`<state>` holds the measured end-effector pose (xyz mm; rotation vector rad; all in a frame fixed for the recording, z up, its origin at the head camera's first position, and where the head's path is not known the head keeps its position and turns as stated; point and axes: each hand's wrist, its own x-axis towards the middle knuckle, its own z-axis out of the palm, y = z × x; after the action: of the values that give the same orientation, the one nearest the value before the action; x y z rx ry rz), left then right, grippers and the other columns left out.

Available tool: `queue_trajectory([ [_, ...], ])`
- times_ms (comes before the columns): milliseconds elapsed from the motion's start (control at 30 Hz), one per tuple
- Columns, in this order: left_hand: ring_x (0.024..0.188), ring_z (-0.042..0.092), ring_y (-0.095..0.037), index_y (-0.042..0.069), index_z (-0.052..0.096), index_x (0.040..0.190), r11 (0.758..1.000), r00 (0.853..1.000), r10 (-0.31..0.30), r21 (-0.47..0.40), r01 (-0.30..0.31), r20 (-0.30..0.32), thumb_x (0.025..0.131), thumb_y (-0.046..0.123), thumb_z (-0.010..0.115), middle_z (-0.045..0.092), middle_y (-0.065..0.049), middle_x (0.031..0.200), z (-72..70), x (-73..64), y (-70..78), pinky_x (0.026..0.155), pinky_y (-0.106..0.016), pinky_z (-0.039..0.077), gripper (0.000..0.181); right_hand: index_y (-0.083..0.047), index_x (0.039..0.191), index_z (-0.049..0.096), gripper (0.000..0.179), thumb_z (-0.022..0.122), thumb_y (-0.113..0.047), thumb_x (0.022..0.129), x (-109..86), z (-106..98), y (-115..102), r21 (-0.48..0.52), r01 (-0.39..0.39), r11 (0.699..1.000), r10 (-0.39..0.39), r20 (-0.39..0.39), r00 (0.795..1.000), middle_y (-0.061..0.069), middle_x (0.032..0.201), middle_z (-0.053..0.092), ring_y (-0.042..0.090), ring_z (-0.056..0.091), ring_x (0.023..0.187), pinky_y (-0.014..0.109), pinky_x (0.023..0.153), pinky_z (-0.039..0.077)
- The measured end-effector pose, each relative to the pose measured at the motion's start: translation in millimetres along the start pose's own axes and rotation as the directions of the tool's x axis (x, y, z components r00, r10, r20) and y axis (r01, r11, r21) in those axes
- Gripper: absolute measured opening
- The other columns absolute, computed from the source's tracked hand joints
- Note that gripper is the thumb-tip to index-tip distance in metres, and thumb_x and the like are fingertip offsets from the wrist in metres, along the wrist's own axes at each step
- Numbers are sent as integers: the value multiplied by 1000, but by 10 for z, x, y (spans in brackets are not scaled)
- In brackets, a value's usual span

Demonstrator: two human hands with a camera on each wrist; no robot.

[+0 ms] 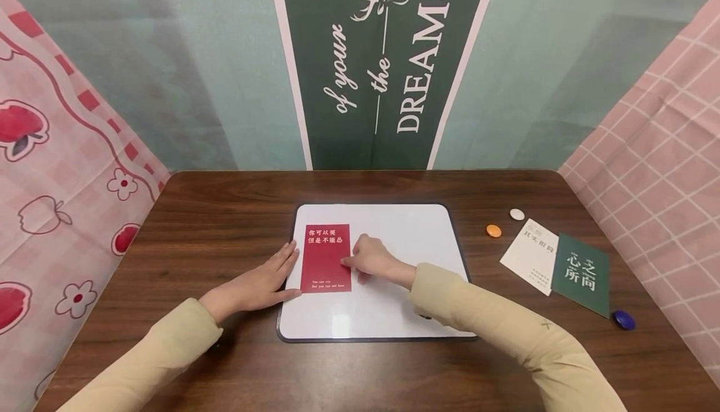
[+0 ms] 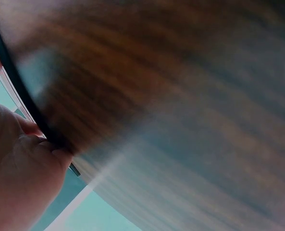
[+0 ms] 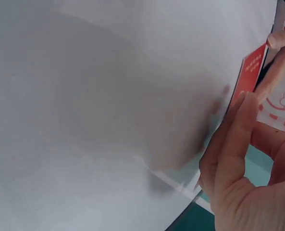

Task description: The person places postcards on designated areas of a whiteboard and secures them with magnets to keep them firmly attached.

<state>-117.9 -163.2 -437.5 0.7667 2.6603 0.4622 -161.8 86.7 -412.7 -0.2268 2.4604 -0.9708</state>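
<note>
A red card [image 1: 326, 259] with white lettering lies upright on the left part of a white board [image 1: 405, 243] with a dark rim. At the card's right edge my right hand [image 1: 374, 259] has its fingers curled and seems to pinch that edge, one fingertip on the red face. In the right wrist view, the fingers of the right hand [image 3: 233, 149] cover part of the red card [image 3: 249, 72]. My left hand [image 1: 261, 284] rests with spread, fairly straight fingers on the board's left edge, its thumb close to the card's lower left corner.
Right of the board lie a white card [image 1: 529, 256] and a dark green card [image 1: 582, 274], partly overlapping. Around them are a white disc [image 1: 517, 214], an orange disc [image 1: 494, 231] and a blue disc [image 1: 624, 320]. Cloth hangs behind the wooden table [image 1: 225, 212] and along both sides.
</note>
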Motion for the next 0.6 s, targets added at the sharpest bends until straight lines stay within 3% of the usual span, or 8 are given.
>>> queue_trajectory([
  [167,138,8,-31,3,14,145,1000,1000,4,5,-4,0,85,54,51,7,-14,152,-15,0,-7,102,-46,31,87,-2,78,59,19,63,-19,85,4,-133,21,-33,-29,999,28,-44,999,7,60,58,17,57,51,22,50,46],
  [600,138,8,-31,2,14,145,1000,1000,11,-1,-11,13,85,54,50,6,-14,152,-57,12,-29,102,-46,31,87,0,93,64,19,62,-18,87,-10,-495,159,-83,-84,993,74,-112,991,8,72,61,18,56,63,23,58,47],
])
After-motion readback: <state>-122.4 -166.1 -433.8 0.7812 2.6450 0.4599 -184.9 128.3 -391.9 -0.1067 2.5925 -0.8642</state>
